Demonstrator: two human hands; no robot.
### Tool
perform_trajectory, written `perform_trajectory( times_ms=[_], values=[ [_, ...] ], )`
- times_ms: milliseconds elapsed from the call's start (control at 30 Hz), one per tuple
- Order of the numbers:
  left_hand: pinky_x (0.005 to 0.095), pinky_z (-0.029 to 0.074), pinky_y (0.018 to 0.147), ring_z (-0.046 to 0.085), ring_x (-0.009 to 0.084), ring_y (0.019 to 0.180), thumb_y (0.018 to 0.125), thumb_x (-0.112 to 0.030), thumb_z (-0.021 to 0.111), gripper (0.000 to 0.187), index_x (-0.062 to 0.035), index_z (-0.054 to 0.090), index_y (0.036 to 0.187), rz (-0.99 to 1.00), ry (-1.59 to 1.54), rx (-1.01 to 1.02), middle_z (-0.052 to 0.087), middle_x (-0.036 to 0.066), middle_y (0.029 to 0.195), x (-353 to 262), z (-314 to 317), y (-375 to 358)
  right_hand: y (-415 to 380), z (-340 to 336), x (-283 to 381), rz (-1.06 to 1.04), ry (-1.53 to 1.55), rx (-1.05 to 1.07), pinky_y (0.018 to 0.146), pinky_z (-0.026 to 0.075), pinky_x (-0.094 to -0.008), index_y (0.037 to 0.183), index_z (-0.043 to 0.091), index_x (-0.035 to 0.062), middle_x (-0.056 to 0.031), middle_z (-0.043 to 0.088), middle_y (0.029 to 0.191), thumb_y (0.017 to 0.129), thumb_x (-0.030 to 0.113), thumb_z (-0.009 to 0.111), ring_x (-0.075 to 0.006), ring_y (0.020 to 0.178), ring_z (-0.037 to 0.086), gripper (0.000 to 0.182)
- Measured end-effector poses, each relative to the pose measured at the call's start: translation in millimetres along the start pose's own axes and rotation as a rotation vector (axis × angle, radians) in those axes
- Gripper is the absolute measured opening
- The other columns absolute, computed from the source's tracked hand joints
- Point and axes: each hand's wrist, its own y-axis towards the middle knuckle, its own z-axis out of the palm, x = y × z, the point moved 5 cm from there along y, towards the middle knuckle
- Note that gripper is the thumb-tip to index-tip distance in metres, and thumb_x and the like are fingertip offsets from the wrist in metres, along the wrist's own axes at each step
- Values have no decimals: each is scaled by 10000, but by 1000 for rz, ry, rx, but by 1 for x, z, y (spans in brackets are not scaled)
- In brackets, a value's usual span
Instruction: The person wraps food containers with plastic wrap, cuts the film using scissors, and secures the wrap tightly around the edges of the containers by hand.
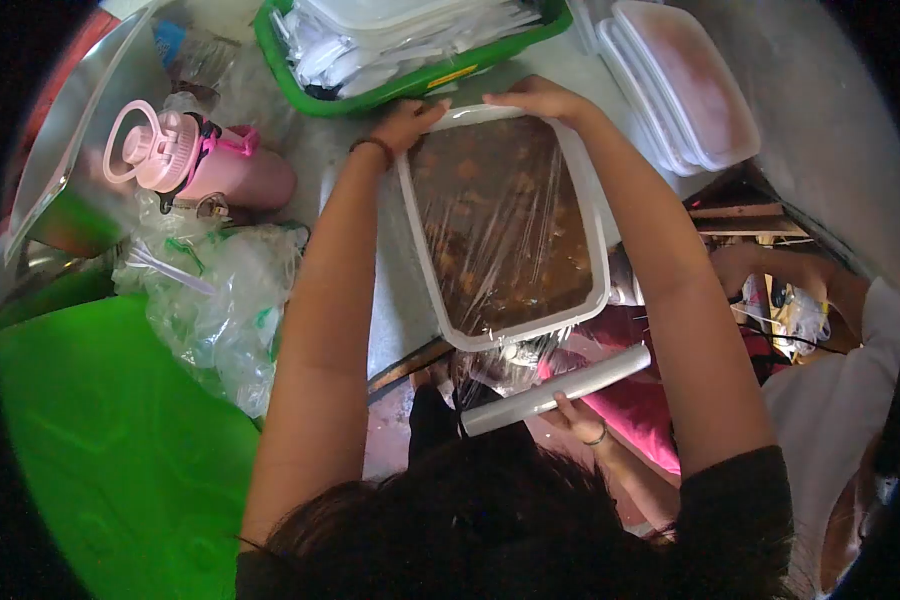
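Observation:
A white rectangular tray of brown food lies in front of me, with clear plastic wrap stretched over it. My left hand holds the tray's far left corner, fingers bent over the rim and wrap. At the far right corner, my right hand grips the wrap and rim. From the near edge the wrap runs down to a roll of plastic wrap, which another person's hand holds from below.
A green basket of white plastic cutlery stands beyond the tray. Stacked lidded containers are at the back right. A pink bottle and crumpled plastic bags lie left, near a green surface. Another person's arm is at right.

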Motion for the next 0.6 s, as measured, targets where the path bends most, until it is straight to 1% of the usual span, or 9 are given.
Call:
perform_trajectory(
  times_ms=[33,133,233,333,433,533,600],
  values=[
    [284,373,807,479,169,903,766,-616,488,703,-18,536,1131,-18,22,-4,539,78,1036,-4,0,-2,-2,1,6,0,-17,6,821,390,-320,988,617,-47,-152,590,972,668,606,627,-237,922,526,728],
    [291,379,799,487,178,909,761,-615,496,697,-18,551,1117,-52,-50,20,541,88,1058,-12,2,-12,-15,-2,20,-1,-56,14,807,398,-321,972,623,-50,-152,597,957,673,612,617,-233,899,533,726],
    [296,374,841,489,193,978,744,-628,508,720,-16,551,1123,-60,-113,-22,539,101,1104,-16,2,-17,-2,0,5,2,-23,-22,782,406,-324,953,628,-50,-139,606,927,681,610,608,-225,863,542,714],
    [301,360,889,478,216,1052,727,-643,513,745,-24,545,1140,-49,-102,-92,526,117,1153,-3,1,-4,2,0,0,-41,109,-99,775,412,-322,938,631,-51,-151,611,890,692,598,591,-232,847,553,695],
    [309,343,928,454,237,1115,707,-642,540,758,-37,535,1163,-42,-99,-73,506,134,1196,0,1,2,0,-12,-7,73,-75,-294,781,419,-329,937,629,-51,-189,614,903,721,540,567,-262,861,568,632],
    [308,364,890,481,223,1056,693,-625,577,729,-40,563,1129,-51,-120,-95,528,124,1154,-10,-1,-9,2,-20,-28,286,-179,-445,789,420,-340,943,625,-44,-216,610,926,731,490,547,-300,877,572,580],
    [303,378,853,490,201,994,684,-619,596,709,-46,583,1101,-106,-142,-135,544,101,1100,0,2,-1,12,-20,-40,286,-203,-449,785,420,-352,930,627,-39,-218,611,932,744,452,541,-319,879,571,532]
  ],
)
